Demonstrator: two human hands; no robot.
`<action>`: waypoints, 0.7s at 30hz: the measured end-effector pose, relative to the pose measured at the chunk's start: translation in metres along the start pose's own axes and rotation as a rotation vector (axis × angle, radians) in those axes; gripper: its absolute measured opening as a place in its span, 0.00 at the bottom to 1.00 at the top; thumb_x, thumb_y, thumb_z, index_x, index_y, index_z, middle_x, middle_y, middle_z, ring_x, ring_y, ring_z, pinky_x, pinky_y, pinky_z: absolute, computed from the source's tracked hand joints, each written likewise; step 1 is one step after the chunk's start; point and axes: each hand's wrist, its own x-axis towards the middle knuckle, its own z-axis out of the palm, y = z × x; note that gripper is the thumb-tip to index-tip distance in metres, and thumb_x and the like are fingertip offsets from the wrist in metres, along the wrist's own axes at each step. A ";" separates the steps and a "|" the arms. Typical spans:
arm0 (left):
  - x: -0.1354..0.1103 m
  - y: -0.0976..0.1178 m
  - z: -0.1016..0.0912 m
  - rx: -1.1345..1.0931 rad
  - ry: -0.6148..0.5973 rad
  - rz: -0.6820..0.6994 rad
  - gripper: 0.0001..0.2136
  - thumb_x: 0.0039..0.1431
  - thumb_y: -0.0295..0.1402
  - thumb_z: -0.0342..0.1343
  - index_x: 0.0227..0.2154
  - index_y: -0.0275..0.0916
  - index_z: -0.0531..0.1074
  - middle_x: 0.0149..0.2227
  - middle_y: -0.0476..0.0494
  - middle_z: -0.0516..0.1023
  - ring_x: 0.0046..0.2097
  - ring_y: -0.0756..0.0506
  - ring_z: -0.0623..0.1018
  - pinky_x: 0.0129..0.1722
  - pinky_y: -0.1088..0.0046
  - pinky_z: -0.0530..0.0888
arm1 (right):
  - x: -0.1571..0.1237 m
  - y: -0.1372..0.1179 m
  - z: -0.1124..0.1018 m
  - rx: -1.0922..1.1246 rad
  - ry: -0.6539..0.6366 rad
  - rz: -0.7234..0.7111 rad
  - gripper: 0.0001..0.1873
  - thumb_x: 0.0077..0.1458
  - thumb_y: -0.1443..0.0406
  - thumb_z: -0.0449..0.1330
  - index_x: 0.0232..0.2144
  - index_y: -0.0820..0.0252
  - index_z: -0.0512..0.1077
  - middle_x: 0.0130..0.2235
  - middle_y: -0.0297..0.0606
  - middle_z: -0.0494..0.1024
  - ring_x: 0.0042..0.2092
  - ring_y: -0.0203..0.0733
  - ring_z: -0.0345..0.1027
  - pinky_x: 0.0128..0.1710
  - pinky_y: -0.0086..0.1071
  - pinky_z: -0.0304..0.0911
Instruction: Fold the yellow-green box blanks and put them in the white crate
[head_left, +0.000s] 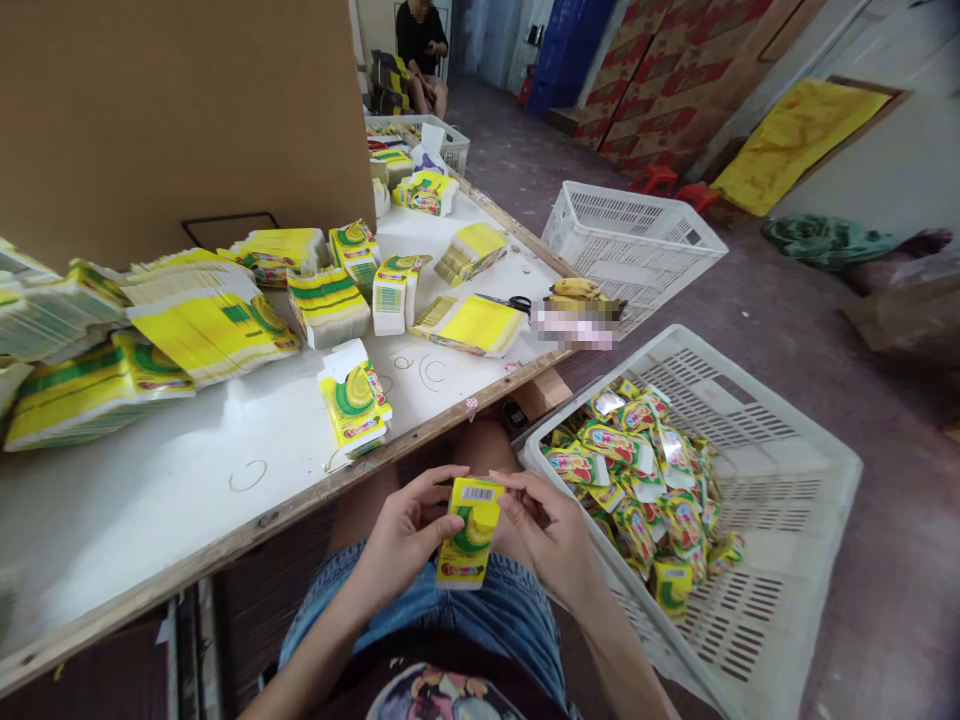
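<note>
Head view: From where I stand, the seated worker's left hand [409, 525] grasps a small yellow box [469, 540] over the lap, thumb on its printed face. The right hand [551, 525] has its fingertips at the box's upper right corner, fingers bent; whether it pinches or only touches, I cannot tell. Box near upright, barcode end uppermost, just off the edge of the white table [187, 490].

On the table, near that edge: a short stack of cartons [352, 395]. Farther left, larger carton bundles [217, 330]. At the table's far right corner: scissors [519, 303] beside bananas [577, 290].

Right of the worker: a white crate [780, 460] part filled with yellow packets [637, 470]. Beyond it, a second crate [630, 235]. Another person [424, 45] sits in the background.
</note>
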 end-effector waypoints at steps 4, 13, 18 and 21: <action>-0.001 -0.008 0.005 0.099 0.015 0.100 0.16 0.55 0.28 0.63 0.47 0.39 0.76 0.47 0.38 0.82 0.45 0.42 0.82 0.46 0.68 0.77 | -0.001 -0.003 0.005 0.210 0.094 0.009 0.06 0.56 0.62 0.64 0.32 0.57 0.79 0.38 0.41 0.81 0.42 0.45 0.75 0.43 0.36 0.70; -0.004 -0.012 0.007 0.373 0.069 0.284 0.15 0.60 0.25 0.58 0.49 0.43 0.77 0.47 0.43 0.82 0.46 0.43 0.81 0.47 0.71 0.77 | -0.006 0.001 0.013 0.539 0.178 0.108 0.06 0.56 0.60 0.67 0.34 0.55 0.78 0.39 0.40 0.83 0.41 0.45 0.77 0.44 0.38 0.71; -0.005 -0.015 0.015 0.159 0.062 0.254 0.15 0.59 0.28 0.61 0.49 0.43 0.75 0.51 0.41 0.80 0.49 0.43 0.81 0.49 0.70 0.77 | -0.004 -0.003 0.018 0.401 0.221 0.072 0.06 0.56 0.60 0.66 0.33 0.56 0.78 0.38 0.41 0.83 0.40 0.46 0.77 0.43 0.39 0.72; -0.005 -0.018 0.023 0.072 0.066 0.218 0.16 0.58 0.28 0.62 0.50 0.42 0.73 0.50 0.40 0.81 0.48 0.41 0.81 0.48 0.68 0.78 | -0.005 -0.005 0.022 0.196 0.258 0.020 0.07 0.58 0.60 0.64 0.36 0.56 0.79 0.40 0.41 0.83 0.42 0.47 0.77 0.44 0.39 0.72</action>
